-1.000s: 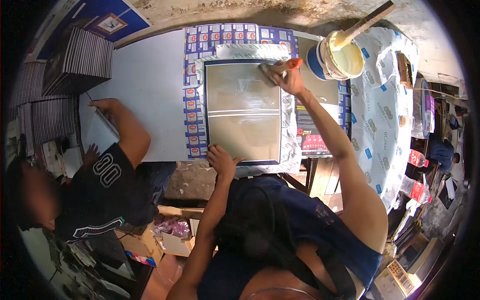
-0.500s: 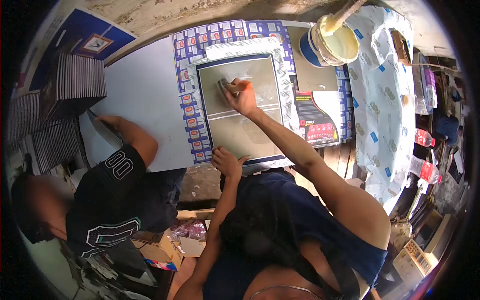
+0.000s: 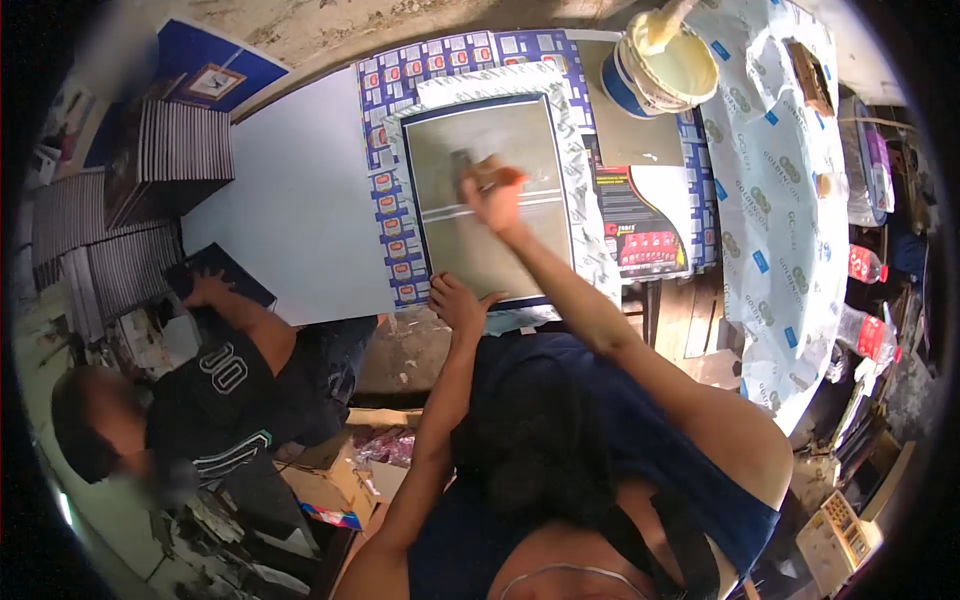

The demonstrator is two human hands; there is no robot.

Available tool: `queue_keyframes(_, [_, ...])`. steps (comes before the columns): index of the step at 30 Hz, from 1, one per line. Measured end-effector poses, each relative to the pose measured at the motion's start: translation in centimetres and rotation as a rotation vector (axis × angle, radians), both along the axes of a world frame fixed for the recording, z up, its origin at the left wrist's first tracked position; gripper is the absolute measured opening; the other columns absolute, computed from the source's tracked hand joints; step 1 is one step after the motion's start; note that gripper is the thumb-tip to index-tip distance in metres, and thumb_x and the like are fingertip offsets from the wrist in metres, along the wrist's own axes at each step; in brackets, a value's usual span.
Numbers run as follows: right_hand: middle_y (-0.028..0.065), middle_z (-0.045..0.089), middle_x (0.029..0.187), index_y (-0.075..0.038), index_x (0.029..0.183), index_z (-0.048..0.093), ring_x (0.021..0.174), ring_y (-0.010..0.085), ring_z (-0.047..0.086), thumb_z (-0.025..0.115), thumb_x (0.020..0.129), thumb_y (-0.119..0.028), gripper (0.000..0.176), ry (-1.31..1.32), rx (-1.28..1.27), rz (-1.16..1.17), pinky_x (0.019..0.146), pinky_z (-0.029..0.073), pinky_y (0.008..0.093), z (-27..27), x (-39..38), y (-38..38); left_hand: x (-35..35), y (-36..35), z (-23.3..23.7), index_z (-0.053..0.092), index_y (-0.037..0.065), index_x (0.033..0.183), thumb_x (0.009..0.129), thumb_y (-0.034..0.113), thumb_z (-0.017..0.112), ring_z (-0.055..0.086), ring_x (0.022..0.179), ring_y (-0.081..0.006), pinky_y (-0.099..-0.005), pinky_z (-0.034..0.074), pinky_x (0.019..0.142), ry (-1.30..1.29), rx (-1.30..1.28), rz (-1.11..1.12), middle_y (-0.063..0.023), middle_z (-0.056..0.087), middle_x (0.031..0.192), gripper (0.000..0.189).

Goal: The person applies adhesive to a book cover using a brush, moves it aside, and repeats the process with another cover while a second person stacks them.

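Dark-bordered sheet (image 3: 500,258) lies centrally, partly hidden by the right hand (image 3: 496,206) gripping a brush (image 3: 463,166); the left hand (image 3: 459,302) rests, thumb spread, at its near-left corner. Bucket (image 3: 624,88) stands far right.

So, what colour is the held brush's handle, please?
The brush handle looks orange, slightly blurred, in head view.

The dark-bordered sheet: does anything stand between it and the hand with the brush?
Nothing visible does. Only the brush itself comes between the right hand and the sheet; blur hides whether its bristles touch. The left hand is at the sheet's near edge, clear of the brush, and the bucket stands off to the right.
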State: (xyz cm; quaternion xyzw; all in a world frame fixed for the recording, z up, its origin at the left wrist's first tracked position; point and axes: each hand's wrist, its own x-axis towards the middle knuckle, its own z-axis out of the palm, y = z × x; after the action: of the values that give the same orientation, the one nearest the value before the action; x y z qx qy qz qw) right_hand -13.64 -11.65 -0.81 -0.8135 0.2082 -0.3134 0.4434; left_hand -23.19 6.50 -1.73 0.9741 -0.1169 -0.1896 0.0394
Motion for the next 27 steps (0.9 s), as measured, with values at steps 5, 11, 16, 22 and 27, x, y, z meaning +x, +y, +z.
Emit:
queue_keyframes(5, [0.0149,0.065,0.088,-0.009,0.095,0.059,0.084,0.0357,0.063,0.072,0.077,-0.027,0.029,0.304,-0.097,0.057,0.078,0.049,0.0466,-6.4,-1.6,3.5,-0.8,0.8,-1.5,0.041,-0.006,0.115,0.041,0.078,0.075,0.046,0.109,-0.037,-0.0522,0.039,0.089,-0.152,0.034,-0.065,-0.0191,0.043,0.12,0.118])
queue_keyframes(11, [0.0169,0.065,0.071,-0.005,0.082,0.063,0.06,0.0335,0.065,0.071,0.078,-0.021,0.019,0.276,-0.169,-0.125,0.055,0.052,0.0432,-3.0,-11.1,-12.3,-0.9,0.0,-0.5,0.042,-0.003,0.114,0.04,0.069,0.082,0.049,0.107,-0.0333,-0.047,0.043,0.088,-0.144,0.049,-0.024,-0.0148,0.045,0.116,0.11])
queue_keyframes(16, [0.0158,0.06,0.067,-0.003,0.078,0.062,0.062,0.0328,0.061,0.07,0.081,-0.023,0.022,0.192,-0.111,-0.202,0.058,0.049,0.0426,2.2,-10.6,-14.4,-0.7,-0.1,-0.8,0.042,-0.003,0.114,0.045,0.065,0.085,0.049,0.107,-0.0331,-0.0463,0.043,0.089,-0.132,0.049,-0.011,-0.0142,0.044,0.116,0.106])
queue_keyframes(22, [0.0212,0.062,0.089,-0.009,0.104,0.062,0.083,0.0418,0.061,0.067,0.084,-0.031,0.03,-0.051,-0.395,0.62,0.072,0.049,0.049,-5.2,-2.3,-16.8,-0.9,-0.1,-0.5,0.041,-0.003,0.113,0.047,0.065,0.085,0.048,0.107,-0.0338,-0.0456,0.043,0.088,-0.197,0.062,-0.039,-0.0154,0.043,0.117,0.104])
queue_keyframes(27, [0.0214,0.063,0.09,-0.017,0.11,0.065,0.08,0.0384,0.064,0.063,0.087,-0.038,0.031,0.363,-0.654,0.201,0.073,0.051,0.0468,-0.9,7.0,-23.1,-0.3,0.0,-0.9,0.039,-0.004,0.115,0.047,0.067,0.083,0.046,0.109,-0.0345,-0.0463,0.041,0.089,-0.095,0.043,-0.025,-0.017,0.042,0.118,0.107])
